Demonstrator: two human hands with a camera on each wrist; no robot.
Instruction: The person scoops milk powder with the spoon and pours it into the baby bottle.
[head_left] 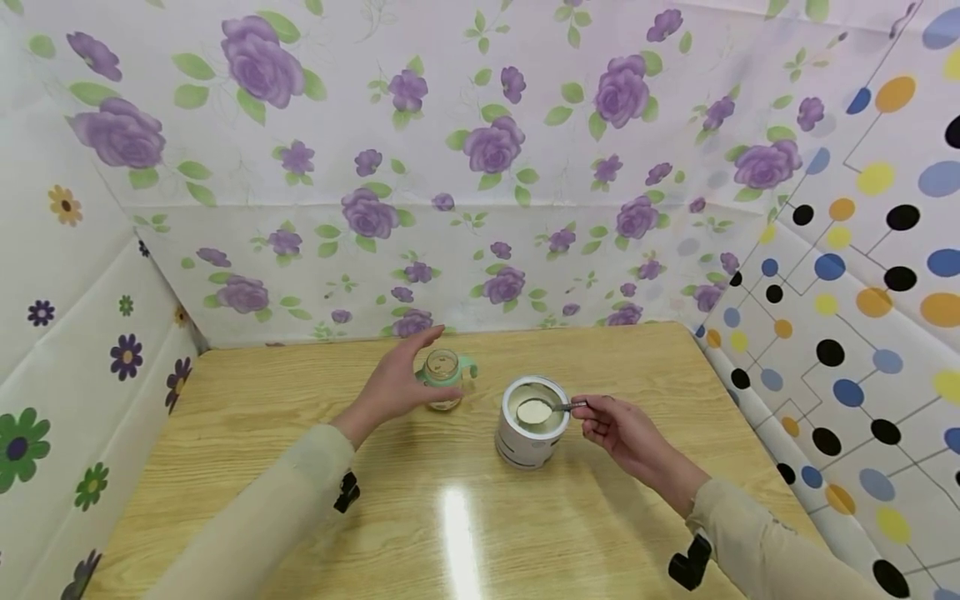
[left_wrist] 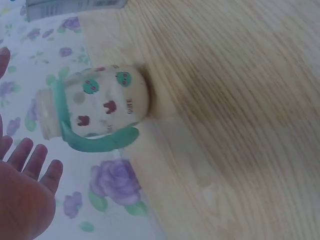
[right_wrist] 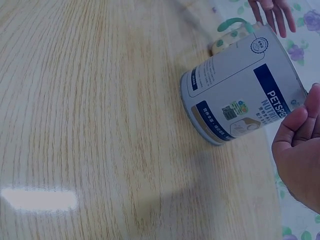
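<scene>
My left hand is beside a small clear bottle with green handles, thumb in front and fingers behind. In the left wrist view the fingers are spread, with a gap to the bottle's open neck. Cartoon prints cover the bottle, which stands upright. To its right is an open white can, whose printed label shows in the right wrist view. My right hand pinches the handle of a spoon over the can's mouth. Pale powder fills the spoon's bowl.
Can and bottle stand on a wood-grain table. A purple-flowered cloth rises behind its back edge. Dotted cloth borders the right side and flowered white cloth the left.
</scene>
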